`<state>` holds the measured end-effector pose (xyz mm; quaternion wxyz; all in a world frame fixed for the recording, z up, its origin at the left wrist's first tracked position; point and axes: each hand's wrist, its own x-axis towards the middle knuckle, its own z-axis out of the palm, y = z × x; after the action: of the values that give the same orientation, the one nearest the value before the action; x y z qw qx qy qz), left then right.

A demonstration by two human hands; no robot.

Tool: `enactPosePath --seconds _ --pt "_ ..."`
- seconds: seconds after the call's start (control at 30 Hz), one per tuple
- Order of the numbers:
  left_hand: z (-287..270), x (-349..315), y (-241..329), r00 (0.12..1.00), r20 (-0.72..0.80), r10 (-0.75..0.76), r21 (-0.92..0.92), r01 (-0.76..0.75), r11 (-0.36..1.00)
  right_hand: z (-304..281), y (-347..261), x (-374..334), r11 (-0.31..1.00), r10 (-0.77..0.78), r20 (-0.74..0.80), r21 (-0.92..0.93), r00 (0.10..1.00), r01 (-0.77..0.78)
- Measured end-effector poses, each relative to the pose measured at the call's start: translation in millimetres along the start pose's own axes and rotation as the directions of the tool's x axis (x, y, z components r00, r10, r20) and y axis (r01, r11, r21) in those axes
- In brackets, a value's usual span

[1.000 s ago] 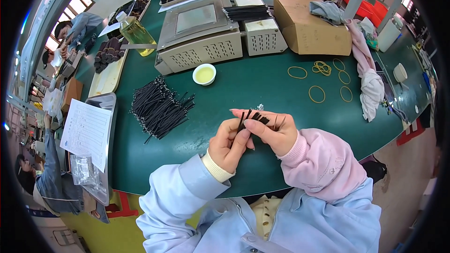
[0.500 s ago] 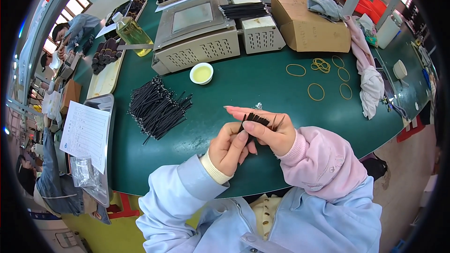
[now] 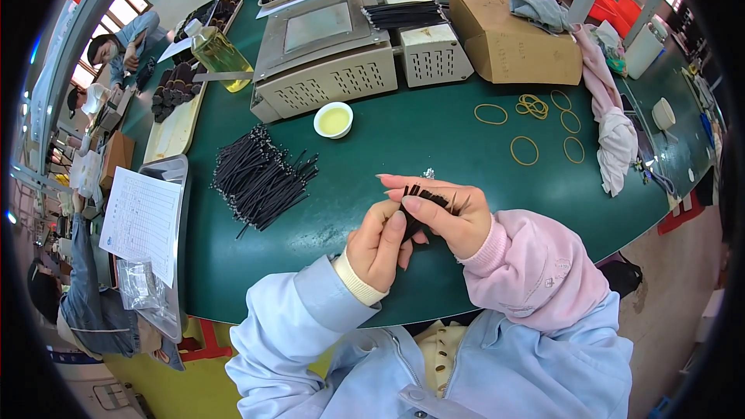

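Observation:
Over the near part of the green table, both my hands meet around a small bundle of short, thin black wires (image 3: 411, 227). My right hand (image 3: 459, 221) is closed on it, the thumb pressed across the wires and the fingers behind. My left hand (image 3: 374, 250) pinches the bundle from the other side between thumb and fingers. The upper wire ends fan out past my right thumb. A heap of similar black wires (image 3: 262, 178) with pale tips lies to the left of my hands. Small white bits (image 3: 427, 174) are scattered just beyond my fingers.
A white cup of yellowish liquid (image 3: 334, 120) stands before a grey metal machine (image 3: 326, 81). Rubber bands (image 3: 524, 150) lie right, near a cardboard box (image 3: 512, 39). A tray (image 3: 183, 225) with a paper sheet (image 3: 143, 221) sits left. Other people work at far left.
Both hands stay around the bundle with only slight finger shifts; the wire ends have turned a little. At far left, a co-worker has raised an arm.

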<state>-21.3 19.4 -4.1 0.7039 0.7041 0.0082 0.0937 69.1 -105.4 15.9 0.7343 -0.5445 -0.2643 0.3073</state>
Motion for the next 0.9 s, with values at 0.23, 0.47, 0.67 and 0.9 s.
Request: enactPosePath --seconds 0.23,0.47,0.67,0.9 --pt "3.4 5.8 -0.8 0.999 -0.027 0.038 -0.056 -0.04 0.998 5.5 4.3 -1.5 0.954 -0.208 -0.057 -0.231 0.977 0.189" --pt "8.7 1.4 -1.1 0.99 -0.11 -0.085 -0.335 0.043 0.941 7.4 17.8 0.0 0.921 -0.313 -0.06 -0.262 0.948 0.288" --pt "0.5 -0.1 -2.1 0.964 -0.117 -0.239 -0.465 0.16 0.871 0.7 -1.0 -3.4 0.773 -0.393 0.048 -0.524 0.918 0.358" --pt "2.8 -0.4 2.0 0.961 -0.118 -0.25 -0.491 0.162 0.856 -3.1 10.1 2.6 0.653 -0.534 0.082 -0.592 0.842 0.472"
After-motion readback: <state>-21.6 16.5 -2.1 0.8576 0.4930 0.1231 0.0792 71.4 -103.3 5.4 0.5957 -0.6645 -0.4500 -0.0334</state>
